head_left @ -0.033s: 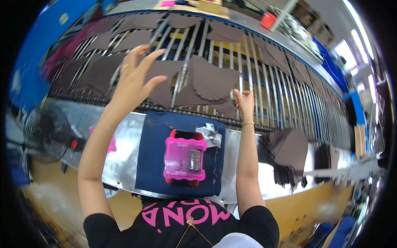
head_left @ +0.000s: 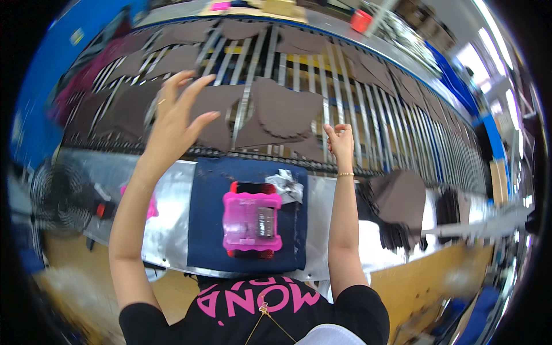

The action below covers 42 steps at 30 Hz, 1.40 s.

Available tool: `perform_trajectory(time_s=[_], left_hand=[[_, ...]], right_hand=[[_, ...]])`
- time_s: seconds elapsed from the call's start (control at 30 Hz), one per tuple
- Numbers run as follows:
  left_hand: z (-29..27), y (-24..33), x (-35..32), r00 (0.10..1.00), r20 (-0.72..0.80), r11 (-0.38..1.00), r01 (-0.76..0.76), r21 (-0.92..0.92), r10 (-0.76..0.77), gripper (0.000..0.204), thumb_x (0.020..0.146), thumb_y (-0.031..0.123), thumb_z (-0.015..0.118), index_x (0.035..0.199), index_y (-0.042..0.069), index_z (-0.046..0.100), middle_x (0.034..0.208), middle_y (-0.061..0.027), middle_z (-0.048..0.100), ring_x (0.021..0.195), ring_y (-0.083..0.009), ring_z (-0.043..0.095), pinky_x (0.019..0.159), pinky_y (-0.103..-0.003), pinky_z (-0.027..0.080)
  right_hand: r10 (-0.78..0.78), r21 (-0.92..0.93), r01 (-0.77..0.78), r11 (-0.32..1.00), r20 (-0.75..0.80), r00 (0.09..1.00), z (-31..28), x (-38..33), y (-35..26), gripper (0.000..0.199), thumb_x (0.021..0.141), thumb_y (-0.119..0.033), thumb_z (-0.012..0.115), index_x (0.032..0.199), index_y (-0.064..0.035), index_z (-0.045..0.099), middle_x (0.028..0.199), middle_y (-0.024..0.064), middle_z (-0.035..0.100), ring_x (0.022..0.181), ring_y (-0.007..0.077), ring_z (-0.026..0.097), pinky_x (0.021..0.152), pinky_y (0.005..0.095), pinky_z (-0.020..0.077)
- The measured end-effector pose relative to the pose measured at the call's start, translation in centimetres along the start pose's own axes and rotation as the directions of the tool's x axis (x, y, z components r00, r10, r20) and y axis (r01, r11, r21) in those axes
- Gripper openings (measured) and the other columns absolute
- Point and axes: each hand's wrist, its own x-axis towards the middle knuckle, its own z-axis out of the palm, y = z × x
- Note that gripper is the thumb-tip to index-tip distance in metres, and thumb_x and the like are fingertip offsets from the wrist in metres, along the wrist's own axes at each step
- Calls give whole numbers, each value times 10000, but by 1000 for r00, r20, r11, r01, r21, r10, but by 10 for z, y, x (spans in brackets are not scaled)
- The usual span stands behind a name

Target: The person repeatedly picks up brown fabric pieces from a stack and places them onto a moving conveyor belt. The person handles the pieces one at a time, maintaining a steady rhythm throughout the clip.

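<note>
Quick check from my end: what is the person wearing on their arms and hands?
Both forearms are bare and neither hand is gloved. The right hand has a thin gold-coloured bracelet at the wrist. The left hand seems to have a ring on one finger, too small to be sure. Short black sleeves end near the shoulders; the shirt carries pink lettering.

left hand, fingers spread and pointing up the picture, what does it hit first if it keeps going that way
Most likely the brown cut fabric piece lying on the metal-bar rack just beyond the left hand. Depth is unclear, so the hand may already hover above it.
</note>
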Motion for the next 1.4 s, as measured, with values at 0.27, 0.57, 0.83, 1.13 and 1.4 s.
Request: perform_trajectory(time_s=[0.27,0.57,0.83,1.13,1.4], left_hand=[[11,-5,-34,994,85,997,67,-37,-63,539,818,167,676,1315,125,470,1317,-124,375,1240,-286,383,1031,-378,325],[33,20,-35,987,148,985,79,-155,-56,539,823,191,673,1312,116,462,1297,-123,377,1237,-282,375,1029,-382,323],[24,15,-42,990,132,976,68,-208,-41,575,760,107,721,1287,128,490,1277,-118,382,1133,-286,434,957,-374,383],[24,8,-53,983,170,972,109,-210,-74,565,781,166,708,1296,158,477,1270,-129,384,1137,-294,431,970,-394,373],[30,12,-57,978,200,974,99,-201,-59,562,808,205,682,1317,186,444,1246,-125,389,1139,-312,418,981,-421,358]], right_hand=[[-192,-616,-530,583,-738,647,-255,-115,98,347,781,-324,690,979,-42,651,972,136,647,961,303,607,816,406,474],[126,-605,-649,461,-679,723,-326,-136,159,521,793,-484,647,1160,-115,609,1143,162,588,1059,347,567,866,531,435],[185,-757,-524,390,-493,850,-347,-99,159,692,748,-633,608,982,17,628,1004,247,640,952,414,613,781,507,486],[161,-809,-475,347,-448,880,-354,-87,154,746,704,-639,655,877,86,630,935,296,633,900,445,614,792,470,494],[102,-851,-508,134,-498,861,-334,-96,114,669,692,-580,701,958,30,630,960,245,654,924,396,635,766,465,528]])
